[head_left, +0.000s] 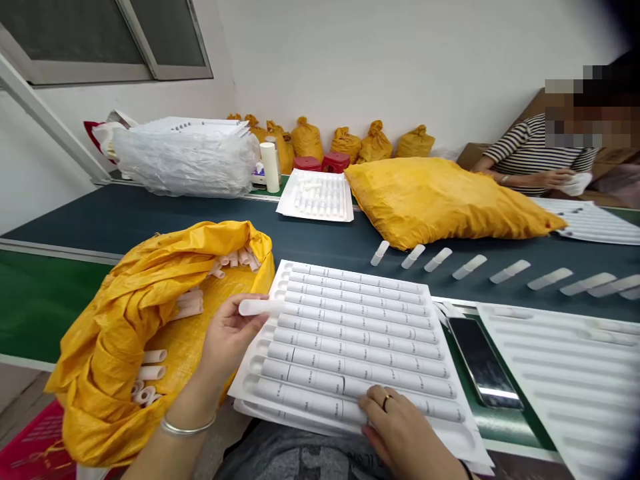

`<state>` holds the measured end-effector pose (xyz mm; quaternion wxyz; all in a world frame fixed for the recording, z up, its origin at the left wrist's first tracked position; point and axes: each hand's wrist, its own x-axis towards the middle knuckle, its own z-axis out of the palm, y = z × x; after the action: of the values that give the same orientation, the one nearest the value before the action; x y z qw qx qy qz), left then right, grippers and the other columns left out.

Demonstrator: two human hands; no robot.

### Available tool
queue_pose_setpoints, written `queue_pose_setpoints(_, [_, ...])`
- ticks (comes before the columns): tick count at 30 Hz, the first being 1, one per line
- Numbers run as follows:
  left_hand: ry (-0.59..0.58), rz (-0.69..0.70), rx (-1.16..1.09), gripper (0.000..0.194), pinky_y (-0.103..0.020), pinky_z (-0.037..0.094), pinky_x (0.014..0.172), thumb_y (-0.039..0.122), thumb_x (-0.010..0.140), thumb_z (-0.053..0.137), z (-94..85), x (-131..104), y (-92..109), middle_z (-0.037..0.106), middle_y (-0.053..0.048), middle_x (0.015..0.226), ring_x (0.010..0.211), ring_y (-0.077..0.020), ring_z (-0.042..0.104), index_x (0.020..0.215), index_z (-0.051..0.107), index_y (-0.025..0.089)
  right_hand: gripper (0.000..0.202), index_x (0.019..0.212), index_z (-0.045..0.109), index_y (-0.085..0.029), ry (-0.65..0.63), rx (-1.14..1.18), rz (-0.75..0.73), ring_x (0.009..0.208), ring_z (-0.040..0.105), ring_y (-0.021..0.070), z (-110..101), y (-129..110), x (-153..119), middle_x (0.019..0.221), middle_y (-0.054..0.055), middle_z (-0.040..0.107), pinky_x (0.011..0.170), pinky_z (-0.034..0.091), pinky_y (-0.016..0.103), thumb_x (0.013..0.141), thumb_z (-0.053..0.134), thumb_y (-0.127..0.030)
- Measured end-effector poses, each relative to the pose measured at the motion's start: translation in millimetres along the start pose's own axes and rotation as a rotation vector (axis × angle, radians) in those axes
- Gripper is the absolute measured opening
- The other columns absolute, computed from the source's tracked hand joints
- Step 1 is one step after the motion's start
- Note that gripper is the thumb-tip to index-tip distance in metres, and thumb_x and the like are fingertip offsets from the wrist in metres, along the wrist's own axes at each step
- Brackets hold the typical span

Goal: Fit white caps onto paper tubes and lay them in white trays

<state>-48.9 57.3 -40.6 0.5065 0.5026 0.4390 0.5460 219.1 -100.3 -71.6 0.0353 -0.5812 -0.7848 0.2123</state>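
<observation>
A white plastic tray (463, 433) lies slanted in front of me, its grooves filled with rows of printed white tubes (350, 331). At the tray's left edge, my left hand (233, 333) pinches a frosted white round-ended tube (254, 307) between thumb and fingers; the tube's far end is over a groove. My right hand (397, 423) lies over the lowest rows near the front, thumb apart from the fingers, touching the tubes. Its palm is hidden. On the left, beside my left forearm, a yellow woven sack (115, 333) gapes with loose short white tubes (153, 372) inside.
Single frosted tubes (470, 267) stand spaced along the dark belt (320, 240). A phone (483, 360) and a grooved tray (565, 387) lie at right. Beyond are a full yellow sack (445, 197), a smaller tray (345, 210), a plastic-wrapped stack (185, 160) and a person (540, 150) holding something white.
</observation>
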Motion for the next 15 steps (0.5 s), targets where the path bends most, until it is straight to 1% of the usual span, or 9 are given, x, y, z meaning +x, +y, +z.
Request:
queue_pose_setpoints(2, [0.005,-0.171,-0.336,0.037,-0.022,0.054,0.076,0.025,0.069,0.077,23.5,-7.4,-0.6,0.068,0.001,0.094,0.085,-0.0119,0.065,0.099,0.056,0.023,0.031,0.097,0.06,-0.017,0.089,0.078,0.001,0.091,0.058,0.0252,-3.9,1.2,-1.9,0.1,0.01,0.061,0.08,0.049,0.04,0.072,0.052,0.0])
queue_pose_setpoints(4, [-0.021,-0.338,-0.572,0.044,-0.018,0.054,0.067,0.024,0.069,0.077,42.1,-15.4,-0.3,0.067,0.002,0.088,0.073,-0.0081,0.064,0.106,0.053,0.024,0.027,0.098,0.056,-0.017,0.192,0.225,0.038,0.088,0.057,0.0231,-15.9,2.5,0.3,0.096,0.009,0.059,0.077,0.049,0.038,0.075,0.052,-0.004])
queue_pose_setpoints(5, [-0.046,-0.411,-0.641,0.046,-0.017,0.055,0.065,0.023,0.069,0.077,49.9,-19.9,0.1,0.067,0.003,0.086,0.069,-0.007,0.064,0.109,0.053,0.024,0.023,0.099,0.054,-0.018,0.247,0.323,0.065,0.083,0.057,0.0213,-23.2,2.9,2.8,0.093,0.008,0.059,0.074,0.049,0.036,0.078,0.052,-0.008])
queue_pose_setpoints(7, [-0.11,-0.526,-0.706,0.046,-0.016,0.055,0.065,0.021,0.069,0.077,62.9,-28.9,1.2,0.066,0.002,0.081,0.066,-0.0061,0.064,0.107,0.053,0.022,0.017,0.104,0.051,-0.019,0.348,0.558,0.091,0.073,0.055,0.0176,-37.1,3.4,10.3,0.084,0.005,0.057,0.065,0.049,0.032,0.088,0.047,-0.019])
queue_pose_setpoints(9, [-0.176,-0.594,-0.706,0.041,-0.018,0.054,0.068,0.02,0.068,0.078,72.4,-36.6,2.2,0.066,0.002,0.08,0.067,-0.0063,0.064,0.101,0.053,0.021,0.02,0.111,0.05,-0.021,0.425,0.774,0.048,0.069,0.055,0.015,-48.9,4.5,19.4,0.082,0.003,0.057,0.062,0.049,0.029,0.094,0.04,-0.026])
queue_pose_setpoints(11, [-0.22,-0.606,-0.639,0.037,-0.019,0.054,0.07,0.023,0.068,0.078,77.5,-41.0,3.1,0.066,0.002,0.078,0.069,-0.0071,0.064,0.095,0.053,0.02,0.024,0.117,0.049,-0.024,0.498,0.866,-0.03,0.071,0.056,0.0134,-59.7,7.0,27.7,0.088,0.003,0.058,0.063,0.05,0.026,0.096,0.038,-0.026])
queue_pose_setpoints(13, [-0.253,-0.546,-0.482,0.035,-0.02,0.052,0.069,0.028,0.068,0.078,77.8,-42.1,4.4,0.065,0.002,0.074,0.068,-0.0081,0.063,0.09,0.053,0.018,0.027,0.121,0.05,-0.026,0.558,0.775,-0.128,0.083,0.058,0.0144,-70.9,10.8,33.6,0.1,0.005,0.058,0.071,0.05,0.027,0.096,0.042,-0.023])
queue_pose_setpoints(14, [-0.28,-0.499,-0.373,0.035,-0.019,0.05,0.067,0.031,0.068,0.078,76.6,-41.9,5.3,0.064,0.002,0.071,0.067,-0.0084,0.062,0.089,0.053,0.018,0.029,0.121,0.051,-0.027,0.56,0.687,-0.188,0.091,0.057,0.0157,-76.6,12.9,35.7,0.105,0.005,0.058,0.077,0.05,0.029,0.095,0.044,-0.02])
queue_pose_setpoints(15, [-0.323,-0.449,-0.253,0.034,-0.019,0.048,0.065,0.034,0.07,0.076,74.8,-41.5,6.7,0.063,0.002,0.068,0.065,-0.0085,0.06,0.09,0.054,0.017,0.03,0.121,0.052,-0.027,0.536,0.595,-0.254,0.099,0.056,0.017,-81.8,14.7,37.6,0.11,0.006,0.057,0.084,0.048,0.031,0.093,0.046,-0.017])
